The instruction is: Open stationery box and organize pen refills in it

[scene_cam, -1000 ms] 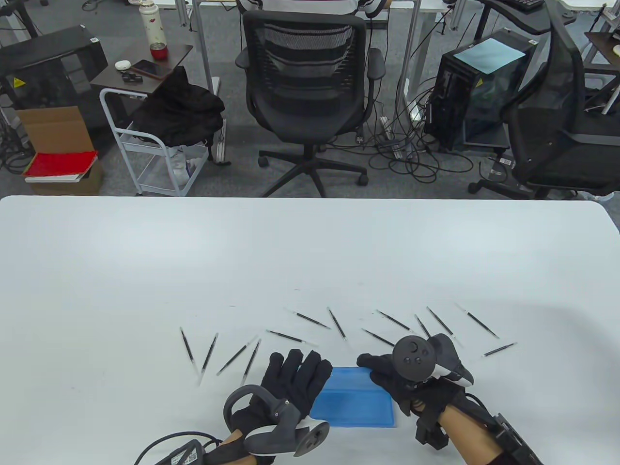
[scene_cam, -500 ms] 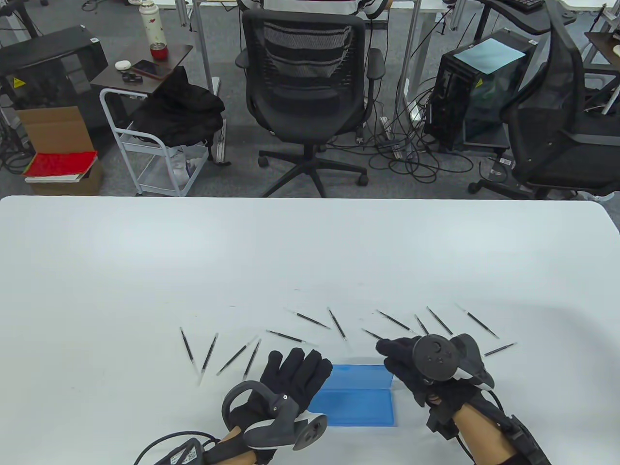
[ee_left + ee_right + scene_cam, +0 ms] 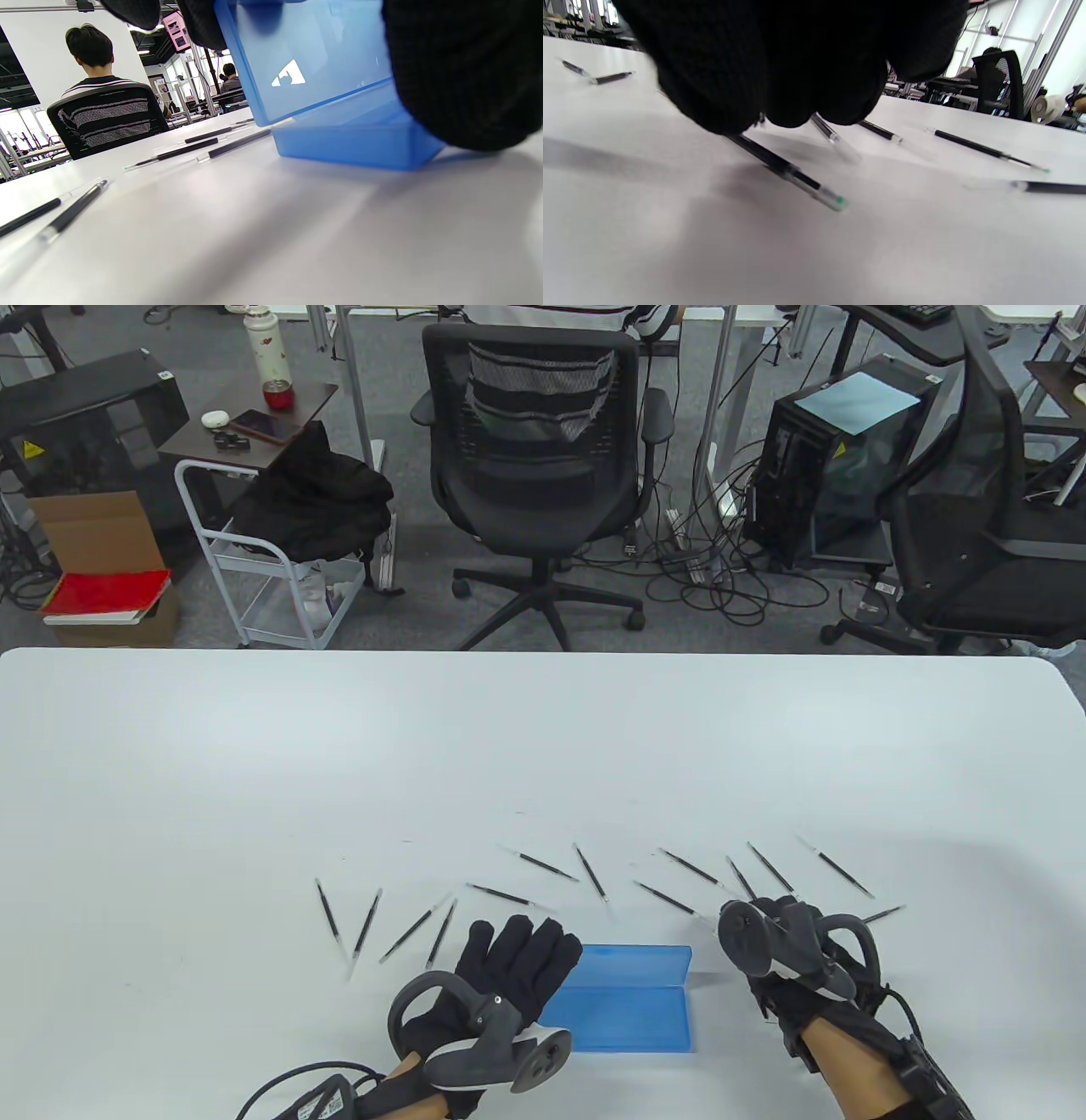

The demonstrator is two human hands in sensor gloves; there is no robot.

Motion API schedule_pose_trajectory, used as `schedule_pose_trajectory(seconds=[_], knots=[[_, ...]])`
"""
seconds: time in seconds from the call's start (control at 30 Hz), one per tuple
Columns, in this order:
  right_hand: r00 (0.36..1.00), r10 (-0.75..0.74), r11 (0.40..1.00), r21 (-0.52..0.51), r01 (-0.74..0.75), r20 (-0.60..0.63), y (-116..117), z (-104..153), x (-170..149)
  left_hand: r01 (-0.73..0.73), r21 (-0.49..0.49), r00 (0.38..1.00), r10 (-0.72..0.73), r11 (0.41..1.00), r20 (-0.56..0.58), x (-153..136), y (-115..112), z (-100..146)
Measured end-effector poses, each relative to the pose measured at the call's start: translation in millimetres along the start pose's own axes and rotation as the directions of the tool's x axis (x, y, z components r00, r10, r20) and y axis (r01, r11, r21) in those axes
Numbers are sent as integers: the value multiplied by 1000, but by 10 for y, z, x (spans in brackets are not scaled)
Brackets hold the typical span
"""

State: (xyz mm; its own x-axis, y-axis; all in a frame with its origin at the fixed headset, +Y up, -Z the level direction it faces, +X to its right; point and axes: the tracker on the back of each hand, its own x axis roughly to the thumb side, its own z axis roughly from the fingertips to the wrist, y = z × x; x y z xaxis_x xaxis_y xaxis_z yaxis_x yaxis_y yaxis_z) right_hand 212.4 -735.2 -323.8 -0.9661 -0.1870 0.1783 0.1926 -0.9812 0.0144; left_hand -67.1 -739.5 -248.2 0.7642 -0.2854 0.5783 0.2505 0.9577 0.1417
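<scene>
The blue stationery box [image 3: 624,1018] lies open near the table's front edge, its lid [image 3: 636,963] standing up along the far side. My left hand [image 3: 517,963] lies flat with straight fingers on the box's left end; in the left wrist view the box [image 3: 352,144] sits right under it. My right hand [image 3: 789,950] is off to the right of the box, among the pen refills. In the right wrist view its bunched fingertips [image 3: 780,97] pinch one black refill [image 3: 793,171], whose green tip slants down to the table.
Several black pen refills [image 3: 537,863] lie scattered in a band beyond the box, from far left [image 3: 366,923] to far right [image 3: 836,867]. The white table [image 3: 543,746] extends beyond them. Office chairs, a cart and a seated person are behind it.
My right hand raised the lid, let go and moved right to the refills, where it closed on one. The left hand stayed on the box.
</scene>
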Motion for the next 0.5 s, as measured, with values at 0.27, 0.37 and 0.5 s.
schedule_pose_trajectory(seconds=[0.27, 0.37, 0.5], knots=[[998, 68, 998, 3, -68, 1, 90, -17, 102, 1, 3, 1000, -1, 1000, 2, 0, -3, 4], [996, 90, 996, -14, -91, -8, 92, -14, 116, 3, 5, 1000, -3, 1000, 3, 2, -3, 6], [996, 88, 996, -9, -88, -10, 89, -11, 120, 1, 4, 1000, -1, 1000, 4, 3, -5, 7]])
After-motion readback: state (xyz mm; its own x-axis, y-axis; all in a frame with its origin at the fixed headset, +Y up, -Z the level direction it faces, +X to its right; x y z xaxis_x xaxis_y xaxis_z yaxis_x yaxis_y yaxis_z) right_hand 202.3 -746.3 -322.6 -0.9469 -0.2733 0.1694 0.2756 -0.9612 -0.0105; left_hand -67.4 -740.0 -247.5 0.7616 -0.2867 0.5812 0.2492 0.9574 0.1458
